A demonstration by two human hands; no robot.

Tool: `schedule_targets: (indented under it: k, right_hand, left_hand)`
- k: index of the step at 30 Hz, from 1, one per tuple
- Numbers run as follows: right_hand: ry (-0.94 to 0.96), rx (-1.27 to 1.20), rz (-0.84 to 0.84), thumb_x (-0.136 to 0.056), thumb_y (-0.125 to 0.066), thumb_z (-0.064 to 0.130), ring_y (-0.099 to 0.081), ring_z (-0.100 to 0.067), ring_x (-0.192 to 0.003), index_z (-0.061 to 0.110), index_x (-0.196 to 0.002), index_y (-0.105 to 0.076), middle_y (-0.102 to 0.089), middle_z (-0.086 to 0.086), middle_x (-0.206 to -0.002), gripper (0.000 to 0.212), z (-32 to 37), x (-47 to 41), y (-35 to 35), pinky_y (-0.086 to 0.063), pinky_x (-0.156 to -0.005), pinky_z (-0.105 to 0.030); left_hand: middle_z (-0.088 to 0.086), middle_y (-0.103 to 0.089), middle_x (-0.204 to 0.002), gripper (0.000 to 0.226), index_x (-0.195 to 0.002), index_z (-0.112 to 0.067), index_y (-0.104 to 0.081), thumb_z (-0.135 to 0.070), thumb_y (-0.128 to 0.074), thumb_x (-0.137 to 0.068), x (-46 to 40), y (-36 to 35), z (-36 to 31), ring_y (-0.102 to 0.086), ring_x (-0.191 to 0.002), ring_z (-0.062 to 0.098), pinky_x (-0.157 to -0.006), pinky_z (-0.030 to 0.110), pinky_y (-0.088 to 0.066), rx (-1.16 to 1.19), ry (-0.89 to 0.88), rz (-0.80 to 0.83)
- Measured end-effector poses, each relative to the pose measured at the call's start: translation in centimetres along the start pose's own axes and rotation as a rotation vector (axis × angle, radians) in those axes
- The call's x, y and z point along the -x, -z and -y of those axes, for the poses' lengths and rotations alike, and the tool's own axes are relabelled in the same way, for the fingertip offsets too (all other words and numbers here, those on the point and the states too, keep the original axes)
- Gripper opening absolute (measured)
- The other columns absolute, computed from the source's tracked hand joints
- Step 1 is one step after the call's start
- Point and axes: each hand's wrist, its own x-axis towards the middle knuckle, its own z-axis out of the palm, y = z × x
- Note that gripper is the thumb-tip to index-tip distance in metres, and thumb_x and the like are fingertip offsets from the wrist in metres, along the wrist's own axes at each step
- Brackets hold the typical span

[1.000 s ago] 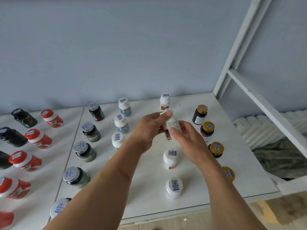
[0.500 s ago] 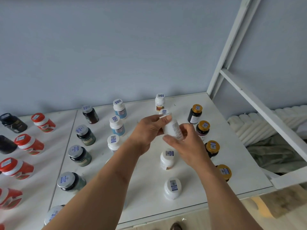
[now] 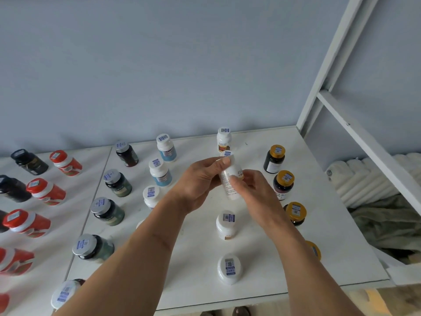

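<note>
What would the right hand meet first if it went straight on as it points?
Probably the left hand, gripping the same white bottle; beyond, the rear white-capped bottle, depth unclear.

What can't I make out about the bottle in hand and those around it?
Head view only:
- White bottle: label print too small; fingers of the right hand cover part.
- Its cap: partly behind the left hand.
- Yellow-capped bottle: mostly behind the right forearm.
- Red-capped bottles, lower left: cut off, blurred.

I hold one white bottle (image 3: pixel 226 190). On the bench (image 3: pixel 330 224): three other white bottles (image 3: pixel 225 224), four gold-capped bottles (image 3: pixel 274 158), five silver-capped jars (image 3: pixel 117 182), three blue-labelled bottles (image 3: pixel 159 174), five red-capped jars (image 3: pixel 45 191), three black jars (image 3: pixel 29 161).
</note>
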Motion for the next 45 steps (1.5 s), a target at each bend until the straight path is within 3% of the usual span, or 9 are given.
schedule_targets:
  k: [4,7,13,16,23,30,35,38,45]
  right_hand:
    - [0.032,-0.01,0.09,-0.088,-0.069,0.048,-0.065,-0.001,-0.099,0.038,-0.119,-0.06,-0.071,0.014,-0.105,0.034,-0.1,-0.9,0.1,-0.049,-0.083,-0.023]
    - [0.002,0.003,0.107,-0.083,-0.077,0.039,-0.065,-0.002,-0.101,0.034,-0.131,-0.056,-0.07,0.014,-0.11,0.053,-0.7,-1.9,-0.3,-0.051,-0.088,-0.026]
    - [-0.075,0.141,0.09,-0.08,-0.082,0.032,-0.058,-0.009,-0.104,0.028,-0.136,-0.048,-0.061,0.013,-0.116,0.066,-2.2,-3.5,-1.9,-0.04,-0.085,-0.024]
    - [-0.105,0.19,0.104,-0.08,-0.081,0.03,-0.052,-0.009,-0.108,0.028,-0.137,-0.044,-0.055,0.015,-0.118,0.068,-2.9,-4.3,-2.5,-0.036,-0.089,-0.026]
    - [-0.147,0.269,0.139,-0.079,-0.082,0.028,-0.055,-0.016,-0.12,0.032,-0.137,-0.04,-0.057,0.01,-0.129,0.072,-4.0,-5.0,-3.4,-0.041,-0.108,-0.039]
    - [-0.138,0.034,0.171,-0.079,-0.083,0.031,-0.05,-0.008,-0.123,0.032,-0.136,-0.045,-0.055,0.015,-0.131,0.069,-2.0,-4.9,-1.7,-0.045,-0.089,-0.02]
    - [-0.145,0.036,-0.031,-0.083,-0.076,0.045,-0.049,-0.013,-0.13,0.03,-0.141,-0.044,-0.052,0.009,-0.142,0.068,-0.7,-8.6,-0.8,-0.036,-0.1,-0.031]
    - [-0.231,0.128,0.031,-0.084,-0.077,0.035,-0.048,-0.021,-0.132,0.027,-0.148,-0.037,-0.046,0.005,-0.149,0.076,-1.2,-11.0,-1.5,-0.036,-0.099,-0.036]
    - [-0.142,0.221,0.013,-0.084,-0.076,0.035,-0.058,-0.016,-0.106,0.022,-0.129,-0.054,-0.063,0.005,-0.123,0.052,-0.4,-12.3,-1.7,-0.041,-0.087,-0.032]
  left_hand:
    - [0.018,-0.071,-0.115,0.041,-0.115,-0.001,-0.068,-0.027,-0.066,-0.084,-0.3,0.5,0.0,-0.068,-0.106,0.025,-0.098,0.032,-0.051,-0.026,0.001,0.017]
    - [0.008,-0.076,-0.103,0.029,-0.103,-0.01,-0.072,-0.033,-0.066,-0.087,-0.6,0.7,-0.2,-0.07,-0.098,0.02,-0.095,0.031,-0.053,-0.056,-0.033,-0.066]
    - [-0.002,-0.068,-0.116,0.037,-0.119,-0.018,-0.067,-0.045,-0.055,-0.096,-1.6,2.4,0.8,-0.063,-0.103,0.015,-0.08,0.023,-0.045,-0.993,-0.163,-0.452]
    - [0.001,-0.065,-0.12,0.039,-0.123,-0.016,-0.065,-0.042,-0.055,-0.097,-1.8,3.1,1.6,-0.063,-0.105,0.019,-0.084,0.026,-0.046,-1.125,-0.225,-0.482]
    - [0.002,-0.065,-0.12,0.036,-0.123,-0.016,-0.066,-0.04,-0.055,-0.097,-2.0,3.3,2.4,-0.064,-0.104,0.021,-0.089,0.037,-0.052,-1.1,-0.215,-0.462]
    - [0.002,-0.066,-0.119,0.035,-0.121,-0.015,-0.066,-0.038,-0.056,-0.097,-2.0,3.3,2.1,-0.063,-0.104,0.018,-0.086,0.026,-0.046,-1.036,-0.194,-0.461]
    - [0.001,-0.067,-0.116,0.033,-0.119,-0.015,-0.067,-0.037,-0.055,-0.098,-2.7,3.4,1.1,-0.062,-0.102,0.017,-0.089,0.03,-0.049,-0.919,-0.182,-0.471]
    - [-0.002,-0.063,-0.099,0.023,-0.107,-0.02,-0.068,-0.036,-0.055,-0.098,-3.2,3.3,0.7,-0.06,-0.096,0.018,-0.091,0.036,-0.049,-0.82,-0.14,-0.464]
    - [-0.011,-0.066,-0.093,0.022,-0.101,-0.027,-0.067,-0.045,-0.056,-0.095,-4.2,3.2,-0.1,-0.06,-0.086,0.01,-0.074,0.022,-0.046,-0.624,-0.079,-0.406]
